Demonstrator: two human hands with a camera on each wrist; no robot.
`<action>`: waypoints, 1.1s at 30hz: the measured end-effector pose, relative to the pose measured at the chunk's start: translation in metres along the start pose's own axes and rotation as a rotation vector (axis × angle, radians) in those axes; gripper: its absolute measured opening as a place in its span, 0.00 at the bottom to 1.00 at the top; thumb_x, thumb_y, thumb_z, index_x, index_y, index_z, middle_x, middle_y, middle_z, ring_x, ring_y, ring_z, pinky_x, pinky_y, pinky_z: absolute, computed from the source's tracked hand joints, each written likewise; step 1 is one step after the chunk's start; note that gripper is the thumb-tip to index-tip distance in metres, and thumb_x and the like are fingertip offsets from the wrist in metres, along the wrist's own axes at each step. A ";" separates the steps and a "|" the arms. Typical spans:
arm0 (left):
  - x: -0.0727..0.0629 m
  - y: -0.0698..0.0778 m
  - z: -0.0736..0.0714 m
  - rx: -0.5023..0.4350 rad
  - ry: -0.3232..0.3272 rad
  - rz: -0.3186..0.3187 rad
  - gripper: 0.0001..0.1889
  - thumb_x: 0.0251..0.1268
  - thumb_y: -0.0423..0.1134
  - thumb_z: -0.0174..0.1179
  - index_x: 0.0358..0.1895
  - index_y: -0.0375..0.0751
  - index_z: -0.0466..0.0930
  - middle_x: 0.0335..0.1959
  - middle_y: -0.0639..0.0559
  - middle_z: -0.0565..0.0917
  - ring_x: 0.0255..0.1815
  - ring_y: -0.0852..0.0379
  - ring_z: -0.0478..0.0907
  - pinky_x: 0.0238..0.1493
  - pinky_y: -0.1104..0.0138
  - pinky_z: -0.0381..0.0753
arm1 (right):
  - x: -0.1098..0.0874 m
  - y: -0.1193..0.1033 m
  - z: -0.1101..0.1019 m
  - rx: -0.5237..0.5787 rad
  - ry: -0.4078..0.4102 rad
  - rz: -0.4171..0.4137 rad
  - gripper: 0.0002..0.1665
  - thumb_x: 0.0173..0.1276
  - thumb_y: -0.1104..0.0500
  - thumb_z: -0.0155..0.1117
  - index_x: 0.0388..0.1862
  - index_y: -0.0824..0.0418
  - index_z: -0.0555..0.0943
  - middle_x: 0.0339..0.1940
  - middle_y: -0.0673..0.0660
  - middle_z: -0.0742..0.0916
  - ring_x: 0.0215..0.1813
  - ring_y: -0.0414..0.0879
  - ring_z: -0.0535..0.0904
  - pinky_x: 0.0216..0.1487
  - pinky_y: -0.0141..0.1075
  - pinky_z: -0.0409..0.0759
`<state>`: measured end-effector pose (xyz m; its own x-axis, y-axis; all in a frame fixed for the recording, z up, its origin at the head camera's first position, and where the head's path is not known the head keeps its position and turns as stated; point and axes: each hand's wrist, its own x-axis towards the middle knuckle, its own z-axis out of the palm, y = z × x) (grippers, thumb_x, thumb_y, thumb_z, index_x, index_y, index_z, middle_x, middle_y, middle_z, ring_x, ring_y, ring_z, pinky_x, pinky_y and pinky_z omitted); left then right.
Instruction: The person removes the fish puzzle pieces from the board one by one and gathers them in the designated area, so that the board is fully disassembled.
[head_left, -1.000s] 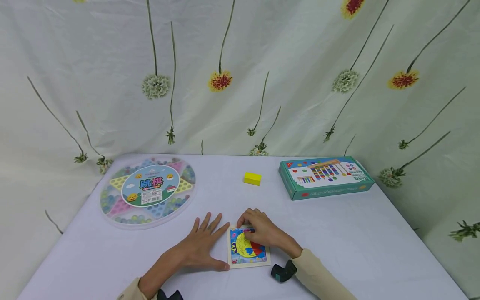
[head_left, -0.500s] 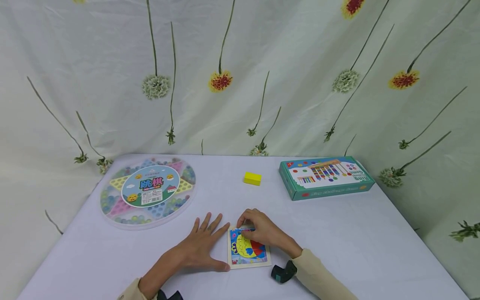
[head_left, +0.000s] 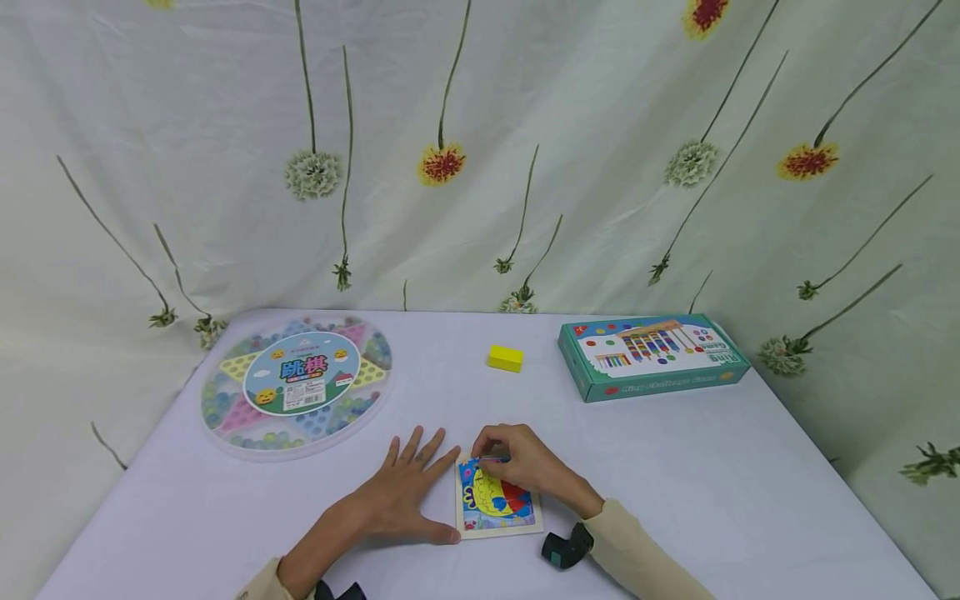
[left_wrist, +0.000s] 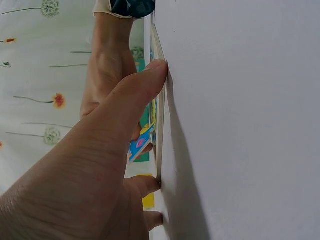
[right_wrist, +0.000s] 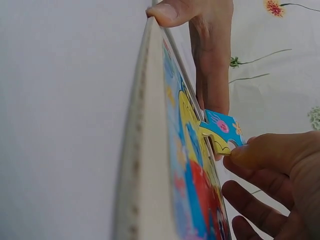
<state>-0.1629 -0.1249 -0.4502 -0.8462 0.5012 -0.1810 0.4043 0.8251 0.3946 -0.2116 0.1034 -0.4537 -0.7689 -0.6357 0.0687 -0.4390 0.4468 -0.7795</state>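
Two hands worked at the puzzle board (head_left: 498, 504), which lay on the white table (head_left: 675, 467) at its near edge. The left hand (head_left: 401, 492) lay flat, fingers straight, its thumb and forefinger braced against the board's left edge. The right hand (head_left: 525, 462) pinched a blue puzzle piece (right_wrist: 222, 131), tilted up over the board's far corner. Far left of the board sat a round marble game (head_left: 296, 383) labelled "跳棋"; beyond the board, a yellow block (head_left: 505, 357); far right, a green box (head_left: 651, 354) whose print was too small to read.

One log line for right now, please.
left hand: flat, steadying puzzle board | right hand: pinching puzzle piece tilted at board's top edge | piece not seated
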 end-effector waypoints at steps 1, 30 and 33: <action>0.000 0.000 0.000 0.000 0.000 -0.001 0.57 0.39 0.75 0.62 0.75 0.53 0.55 0.79 0.47 0.46 0.77 0.37 0.33 0.71 0.37 0.31 | 0.000 0.000 0.000 0.001 0.002 -0.001 0.08 0.65 0.65 0.64 0.39 0.52 0.81 0.39 0.43 0.84 0.47 0.37 0.79 0.60 0.40 0.76; -0.003 0.002 -0.002 -0.008 -0.004 0.003 0.57 0.41 0.76 0.60 0.76 0.52 0.54 0.79 0.46 0.46 0.77 0.36 0.32 0.71 0.38 0.31 | -0.002 0.002 -0.010 0.047 0.093 0.040 0.07 0.67 0.60 0.64 0.42 0.52 0.85 0.35 0.43 0.86 0.44 0.40 0.79 0.55 0.40 0.78; -0.003 0.001 -0.002 -0.003 -0.005 0.005 0.57 0.41 0.76 0.60 0.76 0.52 0.54 0.79 0.46 0.45 0.77 0.36 0.32 0.72 0.38 0.31 | -0.004 0.003 -0.016 0.069 0.110 0.058 0.06 0.67 0.59 0.64 0.41 0.51 0.85 0.35 0.43 0.86 0.43 0.41 0.79 0.53 0.39 0.78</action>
<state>-0.1603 -0.1259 -0.4469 -0.8423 0.5067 -0.1836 0.4077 0.8219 0.3978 -0.2175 0.1172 -0.4467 -0.8402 -0.5353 0.0870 -0.3619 0.4339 -0.8251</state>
